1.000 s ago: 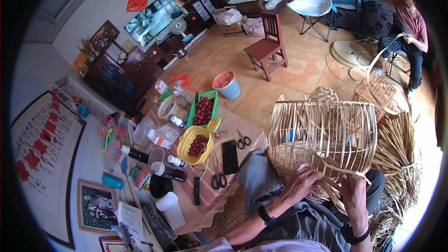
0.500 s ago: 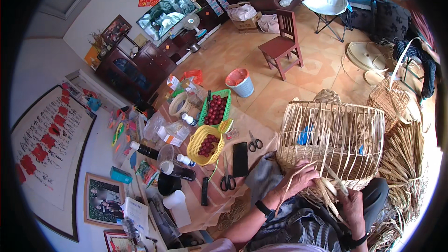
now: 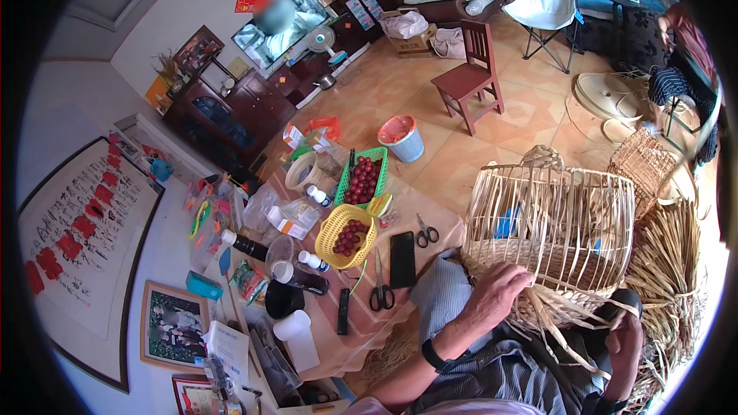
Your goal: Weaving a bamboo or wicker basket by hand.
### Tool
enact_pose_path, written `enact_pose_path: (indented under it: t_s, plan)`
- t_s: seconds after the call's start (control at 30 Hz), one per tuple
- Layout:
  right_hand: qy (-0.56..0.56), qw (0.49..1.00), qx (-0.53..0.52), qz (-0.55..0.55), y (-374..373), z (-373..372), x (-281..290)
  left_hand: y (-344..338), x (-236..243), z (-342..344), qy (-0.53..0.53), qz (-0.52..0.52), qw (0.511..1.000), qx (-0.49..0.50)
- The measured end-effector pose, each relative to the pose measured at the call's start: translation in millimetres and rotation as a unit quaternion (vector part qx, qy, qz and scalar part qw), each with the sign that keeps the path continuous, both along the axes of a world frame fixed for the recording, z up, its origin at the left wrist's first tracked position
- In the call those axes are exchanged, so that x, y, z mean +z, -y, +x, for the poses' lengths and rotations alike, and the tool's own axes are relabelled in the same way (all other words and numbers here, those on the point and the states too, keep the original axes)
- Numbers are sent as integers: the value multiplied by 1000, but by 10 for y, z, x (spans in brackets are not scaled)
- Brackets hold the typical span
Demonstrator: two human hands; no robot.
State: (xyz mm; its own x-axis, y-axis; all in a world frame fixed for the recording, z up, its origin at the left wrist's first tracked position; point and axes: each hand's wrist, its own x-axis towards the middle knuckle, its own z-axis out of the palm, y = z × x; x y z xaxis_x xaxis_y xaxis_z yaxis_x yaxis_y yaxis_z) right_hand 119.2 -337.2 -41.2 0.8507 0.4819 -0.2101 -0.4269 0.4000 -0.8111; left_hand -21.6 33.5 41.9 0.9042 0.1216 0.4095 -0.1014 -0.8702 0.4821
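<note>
A half-woven basket (image 3: 547, 223) of pale strips, with upright staves and a denser woven base, rests in my lap. My left hand (image 3: 498, 298) is closed at the near lower edge of the basket, fingertips pinching the weave and strips there. Loose strips (image 3: 555, 332) hang below it. My right hand (image 3: 624, 338), low and right of the basket, is closed on a pale strip that runs from the weave. A thick bundle of dried strips (image 3: 669, 269) lies beside the basket on the right.
At left, a cloth-covered table (image 3: 411, 192) holds fruit baskets (image 3: 338, 257), two scissors (image 3: 381, 296), a phone (image 3: 402, 260) and bottles. Beyond stand a bin (image 3: 407, 150), a red chair (image 3: 461, 84) and a folding chair (image 3: 542, 0). A person (image 3: 692, 54) sits at far right near coiled strips (image 3: 603, 96).
My right hand has moved right and outward from the weave with a strip, while my left hand stays at the basket's edge. The other person has shifted toward the right edge.
</note>
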Motion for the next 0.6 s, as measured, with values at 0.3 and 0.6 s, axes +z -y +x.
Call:
enact_pose_path:
  t_s: [0.3, 0.6]
  plan:
    - [26, 856, 229, -463, 319, 120, -206, 196, -72, -14, -42, 62, 996, 49]
    - [-53, 973, -171, -147, 726, 234, -372, 73, -186, 21, -49, -58, 997, 3]
